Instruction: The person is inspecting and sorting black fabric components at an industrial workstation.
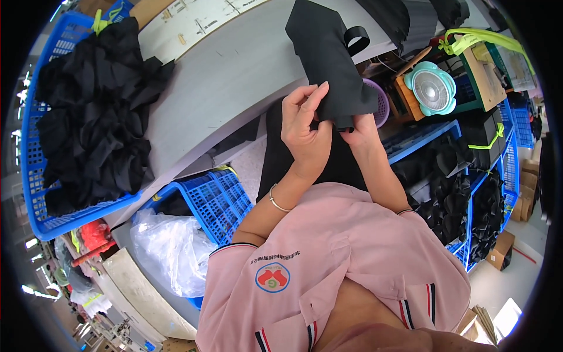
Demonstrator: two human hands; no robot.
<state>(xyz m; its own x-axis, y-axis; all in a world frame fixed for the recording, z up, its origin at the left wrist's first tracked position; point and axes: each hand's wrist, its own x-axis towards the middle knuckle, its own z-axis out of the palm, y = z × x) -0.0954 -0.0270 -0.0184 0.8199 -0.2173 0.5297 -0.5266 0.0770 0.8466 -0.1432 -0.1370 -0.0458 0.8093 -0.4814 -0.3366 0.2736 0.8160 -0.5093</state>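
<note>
A long black fabric piece (331,61) with a black strap loop (357,41) on its right side spans from the table's edge to my lap. My left hand (306,128) pinches its near left edge, thumb bent against the cloth and two fingers raised along it. My right hand (362,134) grips the near end from below; most of its fingers are hidden under the fabric. Between the hands a small folded end of the cloth hangs down. The far end of the piece rests on the grey table (205,100).
On the left, a blue basket (32,170) is heaped with black fabric (99,117). Beneath the table stand another blue crate (217,202) and clear plastic bags (170,252). At right are a turquoise fan (433,89), a purple basket (382,105) and blue crates of black pieces (437,199).
</note>
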